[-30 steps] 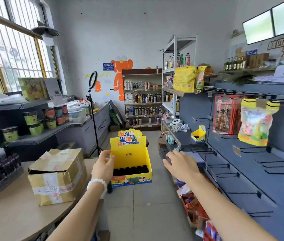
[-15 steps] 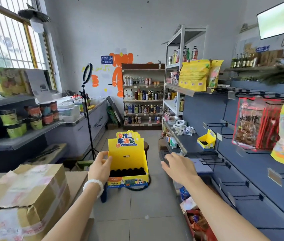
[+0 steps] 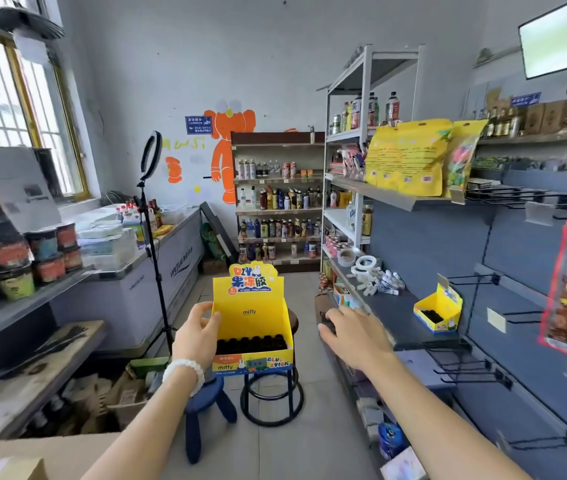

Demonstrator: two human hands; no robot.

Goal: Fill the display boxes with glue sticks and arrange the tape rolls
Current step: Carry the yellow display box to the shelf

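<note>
Over blue stool [image 3: 206, 407]: left hand [image 3: 196, 336] grips upright display box [image 3: 251, 327], opening toward camera; right hand [image 3: 355, 336] relaxed.

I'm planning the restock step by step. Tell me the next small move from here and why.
Probably carry the yellow display box over to the grey shelf and set it beside the second box. The left hand grips its side wall, it is held in the air, and its slots look dark and unfilled. The loose glue sticks and tape rolls lie on that shelf, and the open right hand already reaches that way.
</note>
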